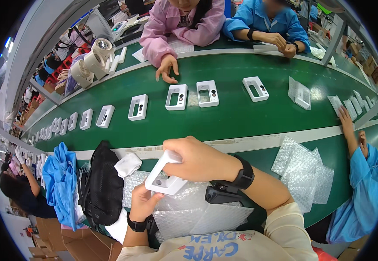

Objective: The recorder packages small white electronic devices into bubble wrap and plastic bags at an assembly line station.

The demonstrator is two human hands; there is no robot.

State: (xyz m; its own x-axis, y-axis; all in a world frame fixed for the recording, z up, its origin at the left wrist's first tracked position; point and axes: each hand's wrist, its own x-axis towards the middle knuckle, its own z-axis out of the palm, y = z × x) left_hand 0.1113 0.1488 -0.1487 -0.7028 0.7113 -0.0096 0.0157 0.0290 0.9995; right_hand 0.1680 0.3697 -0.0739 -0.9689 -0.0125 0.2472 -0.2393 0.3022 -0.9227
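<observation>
A white rectangular plastic housing (pixel 170 187) with an open middle is held tilted over the near bench. My right hand (pixel 195 158) grips it from above, fingers curled round its upper side and through the opening. My left hand (pixel 143 201) pinches its lower left corner between thumb and fingers. Beneath both hands lie clear bubble-wrap bags (pixel 197 217). On the green conveyor belt (pixel 223 126) beyond stand several similar white housings, one (pixel 208 93) with dark round parts on its side. Further right a housing (pixel 302 96) sits inside a bubble-wrap bag.
More bubble-wrap bags (pixel 302 178) lie to my right. A black bag (pixel 104 187), a blue garment (pixel 60 180) and a crumpled white cloth (pixel 128 164) are to my left. Co-workers sit across the belt, one hand (pixel 168 68) reaching over it; another person reaches in at right.
</observation>
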